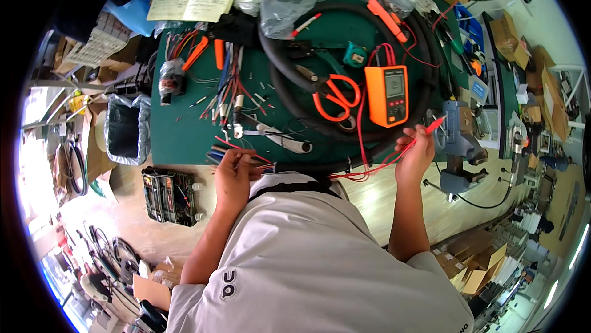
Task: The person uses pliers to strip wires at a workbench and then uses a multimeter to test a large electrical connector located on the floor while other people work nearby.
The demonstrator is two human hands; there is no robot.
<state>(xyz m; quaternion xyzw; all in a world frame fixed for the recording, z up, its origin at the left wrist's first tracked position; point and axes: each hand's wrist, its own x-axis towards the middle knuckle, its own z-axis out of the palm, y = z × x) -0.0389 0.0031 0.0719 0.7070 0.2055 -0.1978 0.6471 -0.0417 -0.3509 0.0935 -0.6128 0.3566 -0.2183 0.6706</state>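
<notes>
Red probe (pixel 434 125), slim and pointed, pinched in right hand (pixel 414 155).

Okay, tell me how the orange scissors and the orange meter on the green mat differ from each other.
The scissors lie open with looped orange handles and metal blades; the meter is a solid rectangular block with a grey screen. The meter has red leads running from it toward the right hand, which holds a red probe; the scissors lie untouched with nothing attached. Both are orange and lie inside the ring of black hose.
</notes>
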